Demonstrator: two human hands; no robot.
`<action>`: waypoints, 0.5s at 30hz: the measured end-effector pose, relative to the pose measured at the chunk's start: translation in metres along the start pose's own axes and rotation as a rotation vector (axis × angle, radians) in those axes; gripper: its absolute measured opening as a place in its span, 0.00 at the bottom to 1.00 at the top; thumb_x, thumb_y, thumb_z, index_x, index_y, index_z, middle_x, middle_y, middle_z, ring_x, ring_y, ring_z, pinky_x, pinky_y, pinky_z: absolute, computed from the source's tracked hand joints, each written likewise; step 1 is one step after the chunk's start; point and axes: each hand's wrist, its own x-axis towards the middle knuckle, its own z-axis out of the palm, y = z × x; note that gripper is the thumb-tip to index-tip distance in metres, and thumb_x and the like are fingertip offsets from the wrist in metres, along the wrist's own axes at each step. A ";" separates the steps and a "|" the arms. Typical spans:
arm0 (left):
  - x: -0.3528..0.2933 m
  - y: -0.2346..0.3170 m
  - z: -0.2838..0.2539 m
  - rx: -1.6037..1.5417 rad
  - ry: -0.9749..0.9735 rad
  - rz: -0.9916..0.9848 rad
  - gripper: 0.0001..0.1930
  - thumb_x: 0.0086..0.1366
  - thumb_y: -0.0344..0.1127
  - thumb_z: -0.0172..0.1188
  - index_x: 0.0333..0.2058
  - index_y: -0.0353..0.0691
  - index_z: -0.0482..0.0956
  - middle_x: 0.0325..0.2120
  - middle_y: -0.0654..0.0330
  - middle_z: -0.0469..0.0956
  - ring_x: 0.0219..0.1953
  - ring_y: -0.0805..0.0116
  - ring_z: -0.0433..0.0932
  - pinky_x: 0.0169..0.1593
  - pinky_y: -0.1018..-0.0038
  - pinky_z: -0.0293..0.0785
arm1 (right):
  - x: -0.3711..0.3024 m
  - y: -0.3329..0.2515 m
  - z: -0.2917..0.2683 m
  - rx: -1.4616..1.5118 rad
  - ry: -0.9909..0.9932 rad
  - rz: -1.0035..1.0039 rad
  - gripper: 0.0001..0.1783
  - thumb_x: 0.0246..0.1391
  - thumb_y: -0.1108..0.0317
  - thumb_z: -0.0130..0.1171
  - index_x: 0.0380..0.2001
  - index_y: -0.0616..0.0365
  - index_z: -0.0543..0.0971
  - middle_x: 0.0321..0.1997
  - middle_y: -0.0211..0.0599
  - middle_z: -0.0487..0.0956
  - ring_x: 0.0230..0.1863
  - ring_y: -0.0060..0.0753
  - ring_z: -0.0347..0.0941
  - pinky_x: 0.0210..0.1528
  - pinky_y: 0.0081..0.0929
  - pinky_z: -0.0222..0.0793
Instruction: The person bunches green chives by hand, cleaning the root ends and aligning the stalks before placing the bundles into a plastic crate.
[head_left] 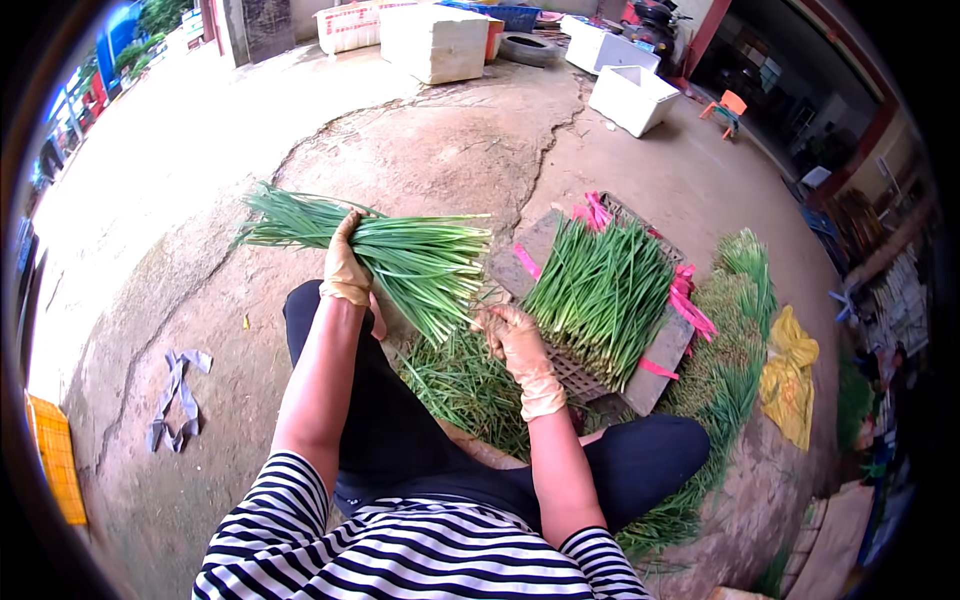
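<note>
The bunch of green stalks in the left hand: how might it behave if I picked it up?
The bunch of green stalks would probably flex, since its long, thin leaves spread out past the left hand. The pale ends look straighter, so they may be stiffer. I see no tie around it, so single stalks might slip out of a loose grip.

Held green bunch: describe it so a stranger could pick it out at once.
On the concrete ground, find the green stack beside pink strips. Left of it, the bunch is in the left hand. Unlike the stack and the loose heap below, it is held up, pale ends fanned rightward.
</note>
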 end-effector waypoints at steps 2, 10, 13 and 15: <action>-0.004 0.002 0.008 -0.039 -0.005 0.031 0.04 0.57 0.31 0.55 0.28 0.38 0.73 0.25 0.60 0.75 0.28 0.66 0.74 0.38 0.71 0.72 | -0.013 -0.011 -0.020 0.192 -0.120 -0.045 0.12 0.51 0.59 0.56 0.25 0.57 0.77 0.18 0.23 0.73 0.14 0.13 0.60 0.16 0.11 0.56; -0.003 -0.012 0.017 -0.005 -0.045 0.047 0.06 0.56 0.28 0.54 0.34 0.40 0.71 0.26 0.62 0.74 0.30 0.67 0.74 0.38 0.72 0.72 | 0.021 -0.012 0.005 -0.049 0.196 -0.378 0.12 0.41 0.72 0.65 0.32 0.60 0.78 0.49 0.41 0.69 0.54 0.35 0.62 0.53 0.28 0.59; -0.010 -0.013 0.023 0.026 -0.005 0.045 0.07 0.57 0.28 0.54 0.36 0.41 0.71 0.26 0.62 0.74 0.30 0.68 0.73 0.38 0.72 0.72 | 0.026 -0.006 0.014 -0.070 0.320 -0.429 0.11 0.39 0.75 0.64 0.30 0.59 0.78 0.50 0.39 0.68 0.55 0.35 0.61 0.54 0.29 0.59; -0.012 -0.011 0.023 -0.002 -0.008 0.050 0.07 0.57 0.28 0.54 0.36 0.41 0.71 0.26 0.62 0.74 0.30 0.68 0.73 0.38 0.71 0.72 | 0.019 -0.010 0.024 0.138 0.348 -0.423 0.10 0.39 0.76 0.64 0.29 0.59 0.78 0.50 0.38 0.68 0.55 0.36 0.61 0.55 0.30 0.57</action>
